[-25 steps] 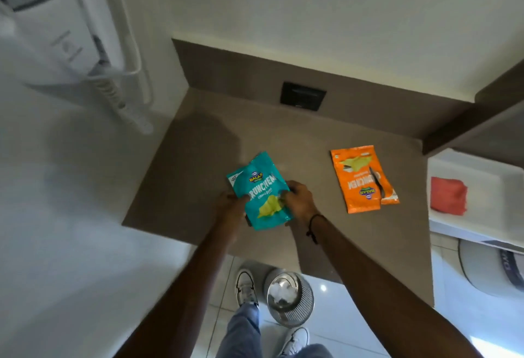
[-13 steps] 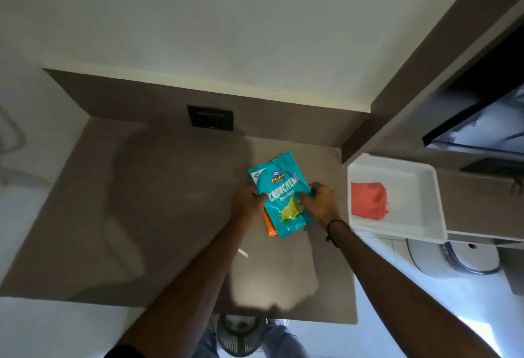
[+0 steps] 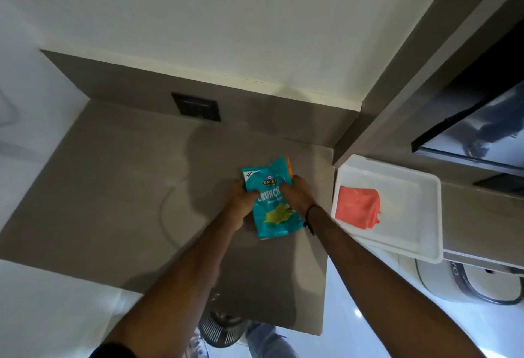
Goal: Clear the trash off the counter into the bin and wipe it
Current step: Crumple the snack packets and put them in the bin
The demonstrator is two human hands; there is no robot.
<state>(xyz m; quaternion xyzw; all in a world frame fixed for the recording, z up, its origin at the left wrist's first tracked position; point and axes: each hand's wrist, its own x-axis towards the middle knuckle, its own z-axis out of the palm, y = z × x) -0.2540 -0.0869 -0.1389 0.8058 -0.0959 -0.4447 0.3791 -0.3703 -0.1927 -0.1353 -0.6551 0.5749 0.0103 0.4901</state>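
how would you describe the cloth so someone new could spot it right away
Look right of the brown counter to the white tray. The cloth lies in its left half: folded, coral-red, the only thing in the tray.

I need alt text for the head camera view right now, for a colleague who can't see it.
Both hands, left hand and right hand, grip a teal snack packet over a brown counter, an orange packet peeking out behind it. A pink cloth lies in a white tray to the right; a mesh bin stands below.
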